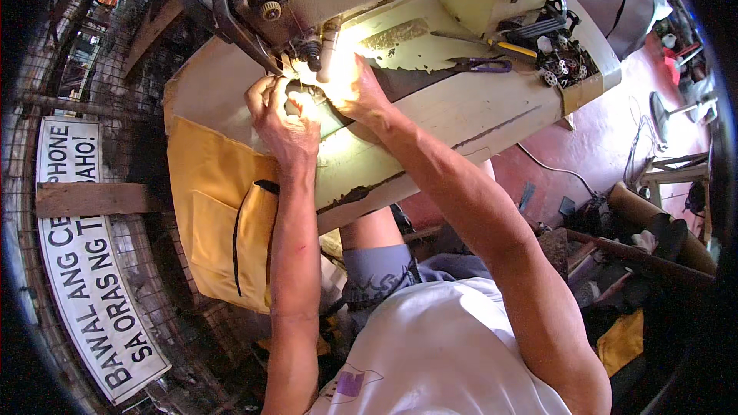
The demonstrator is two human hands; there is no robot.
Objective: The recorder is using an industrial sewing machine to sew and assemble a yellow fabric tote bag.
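Note:
Both my hands are up at the needle end of a cream sewing machine (307,11), under a bright lamp. My left hand (288,123) is left of the needle, with thumb and fingers bent together in a pinch. What lies between those fingertips is too small to make out. From the right, my right hand (357,92) reaches in close beside the presser area. Glare washes out its fingers, so their grip is hidden. Yellow fabric (211,215) with a black-edged opening hangs over the table's left end, beside my left forearm.
On the worn sewing table (461,123) lie purple-handled scissors (488,65) and a yellow-handled tool (515,49). Several metal bobbins (565,69) fill its right corner. Wire mesh with a white sign (96,261) stands at the left. A cable (557,169) crosses the pink floor.

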